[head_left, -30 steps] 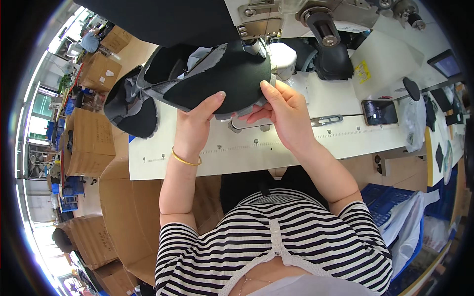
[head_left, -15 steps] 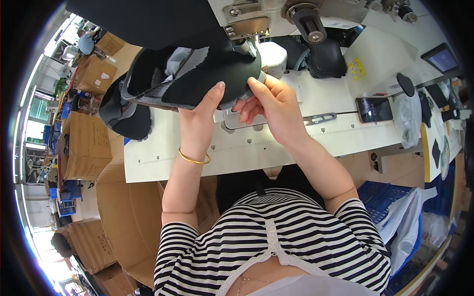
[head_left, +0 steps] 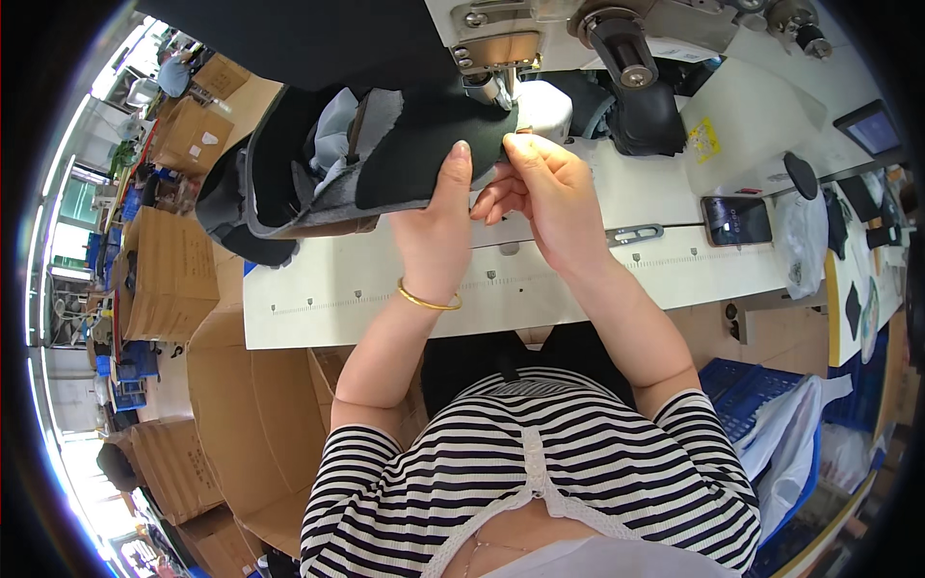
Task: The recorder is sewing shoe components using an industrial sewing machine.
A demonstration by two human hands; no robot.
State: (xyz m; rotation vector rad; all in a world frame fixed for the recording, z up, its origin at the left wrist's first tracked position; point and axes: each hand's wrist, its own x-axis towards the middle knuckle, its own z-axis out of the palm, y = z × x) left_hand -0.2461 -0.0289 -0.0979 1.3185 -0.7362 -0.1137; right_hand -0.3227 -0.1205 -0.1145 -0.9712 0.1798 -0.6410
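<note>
On my feed, the fabric piece [head_left: 414,159] is black with grey edging, and the material [head_left: 335,123] in its opening looks pale blue-grey. I see the sewing machine [head_left: 540,24] as white with silver metal, the table [head_left: 318,328] as white with a dark ruler scale [head_left: 491,277]. I make out a gold bangle [head_left: 427,302], a black-and-white striped shirt [head_left: 462,433], brown cardboard boxes [head_left: 173,275], a blue crate [head_left: 725,383] and a yellow label [head_left: 703,141].

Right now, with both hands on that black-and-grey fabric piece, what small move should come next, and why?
Perhaps ease the black-and-grey fabric piece slightly round: its curved edge lies at the silver metal presser foot, the right hand pinches nearby, and the left hand has its thumb on top.
</note>
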